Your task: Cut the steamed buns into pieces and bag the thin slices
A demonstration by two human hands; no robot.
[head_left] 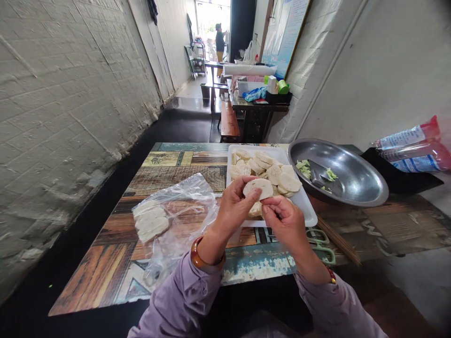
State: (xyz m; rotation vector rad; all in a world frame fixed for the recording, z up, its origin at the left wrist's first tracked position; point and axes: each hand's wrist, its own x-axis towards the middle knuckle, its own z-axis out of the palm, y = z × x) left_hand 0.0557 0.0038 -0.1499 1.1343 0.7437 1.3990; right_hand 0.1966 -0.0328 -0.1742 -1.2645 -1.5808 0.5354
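My left hand grips a pale oval slice, bread-like in look, with the thumb across its face. Close against the slice's lower right edge, my right hand is closed in a pinch. From under that hand a thin stick, which looks like a bamboo skewer, runs down toward the sleeve; its tip is hidden. Below both hands is a white tray heaped with similar slices. To the left lies a clear plastic bag with several slices in it.
A steel bowl holding chopped greens and a flat blade stands right of the tray. Bamboo skewers and green-handled scissors lie at the tray's right. Red-and-clear packages sit far right. A person stands near the doorway.
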